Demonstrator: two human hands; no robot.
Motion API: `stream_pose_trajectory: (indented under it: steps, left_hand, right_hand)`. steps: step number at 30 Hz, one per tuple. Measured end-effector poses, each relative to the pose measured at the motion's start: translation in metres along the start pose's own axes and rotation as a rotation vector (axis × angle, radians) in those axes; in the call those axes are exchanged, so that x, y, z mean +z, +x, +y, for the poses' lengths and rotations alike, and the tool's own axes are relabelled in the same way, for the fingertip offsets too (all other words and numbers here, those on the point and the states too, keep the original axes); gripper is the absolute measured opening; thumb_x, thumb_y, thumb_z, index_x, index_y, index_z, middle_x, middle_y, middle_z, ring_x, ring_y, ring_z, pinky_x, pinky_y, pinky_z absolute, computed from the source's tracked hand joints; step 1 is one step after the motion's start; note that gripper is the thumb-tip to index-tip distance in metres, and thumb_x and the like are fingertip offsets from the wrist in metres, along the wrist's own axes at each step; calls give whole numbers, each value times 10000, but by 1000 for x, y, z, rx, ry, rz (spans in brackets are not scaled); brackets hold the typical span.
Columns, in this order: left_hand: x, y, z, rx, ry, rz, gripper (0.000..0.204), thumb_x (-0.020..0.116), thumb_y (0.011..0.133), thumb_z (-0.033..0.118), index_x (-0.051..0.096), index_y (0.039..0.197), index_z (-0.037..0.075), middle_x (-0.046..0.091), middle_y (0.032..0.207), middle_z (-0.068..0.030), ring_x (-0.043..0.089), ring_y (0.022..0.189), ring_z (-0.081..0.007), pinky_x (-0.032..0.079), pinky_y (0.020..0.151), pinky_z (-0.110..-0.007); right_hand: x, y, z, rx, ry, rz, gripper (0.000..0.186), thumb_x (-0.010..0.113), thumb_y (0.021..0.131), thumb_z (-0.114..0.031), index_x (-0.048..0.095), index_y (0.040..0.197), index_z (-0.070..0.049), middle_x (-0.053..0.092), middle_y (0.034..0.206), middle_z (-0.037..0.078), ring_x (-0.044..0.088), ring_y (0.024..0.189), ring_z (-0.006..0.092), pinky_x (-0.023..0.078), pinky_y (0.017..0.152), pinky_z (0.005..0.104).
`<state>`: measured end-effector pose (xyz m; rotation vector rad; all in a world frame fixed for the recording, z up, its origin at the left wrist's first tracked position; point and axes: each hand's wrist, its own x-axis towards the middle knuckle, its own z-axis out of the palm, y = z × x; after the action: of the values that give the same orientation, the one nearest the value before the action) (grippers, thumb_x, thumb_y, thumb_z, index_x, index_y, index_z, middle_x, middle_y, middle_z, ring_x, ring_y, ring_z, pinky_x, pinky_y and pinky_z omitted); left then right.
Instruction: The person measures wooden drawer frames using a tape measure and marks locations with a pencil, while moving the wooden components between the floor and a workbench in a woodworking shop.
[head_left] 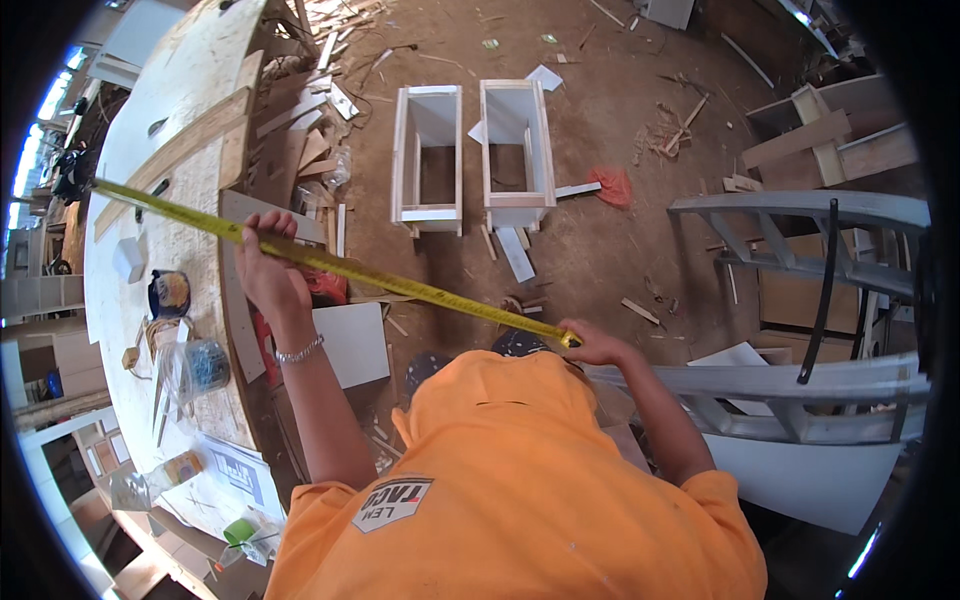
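**Tape stretched between two hands**

Looking down from the head camera, a person in an orange shirt (520,480) holds a yellow tape (330,262) taut between both hands. The left hand (268,268) is raised by the right edge of the worktop (190,120), its fingers curled around the tape, which passes through the grip and runs on up and left across the worktop toward its far left edge. A bracelet (300,351) sits on that wrist. The right hand (592,343) is lower, above the dirt floor (600,200), fingers pinched closed on the tape's other end; whether it holds a case or the blade itself I cannot tell.

On the worktop, near its right edge, lie a long plank (180,148), a small white block (128,258), a blue tub (168,293) and a clear bag (200,365). Toward the near corner are printed papers (235,470) and a green cup (238,530).

On the floor beyond the tape stand two open white box frames (475,150), side by side and just apart, with wood scraps (310,110) piled between them and the worktop. A red rag (613,185) lies right of the frames. A white board (352,342) leans below the left hand. At the right stands a grey metal frame (800,230).
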<state>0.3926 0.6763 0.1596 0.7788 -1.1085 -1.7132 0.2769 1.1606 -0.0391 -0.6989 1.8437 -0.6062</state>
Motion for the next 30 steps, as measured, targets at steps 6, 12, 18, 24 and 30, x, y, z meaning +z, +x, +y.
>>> stream_pose_trajectory:
  steps: [6,12,18,24,30]
  left_hand:
    - [68,65,-89,-205,39,11,254,342,1086,168,465,1180,-35,612,1117,-197,648,1042,-314,535,983,-424]
    - [66,131,-218,-384,82,137,200,376,1069,149,506,1124,8,607,1000,-125,644,929,-262,554,895,-382]
    - [55,129,-406,-741,-14,265,164,372,1062,128,502,1072,30,603,923,-107,635,887,-249,562,850,-389]
    - [117,54,-456,-946,65,278,175,394,1038,79,553,1088,25,625,979,-126,652,911,-234,562,853,-349]
    - [175,-7,-510,-1036,111,226,207,439,1052,140,497,1213,22,642,1104,-126,655,1055,-249,546,942,-404]
  right_hand:
    - [-69,-7,124,225,-15,216,591,726,740,-173,534,1290,-77,581,1252,189,537,1217,353,428,1038,402]
    - [-160,-14,189,343,-284,285,648,758,704,-127,523,1307,-90,599,1209,212,548,1200,378,443,1033,436]
    - [-275,-47,151,615,-419,211,698,748,696,-100,488,1343,-108,554,1249,247,521,1210,437,438,1059,462]
    - [-359,-47,198,682,-524,102,684,711,751,-152,471,1391,-154,518,1321,261,508,1252,437,437,1056,491]
    - [-452,-49,312,698,-659,-70,652,682,740,-82,488,1363,-76,546,1274,269,522,1231,442,456,1035,484]
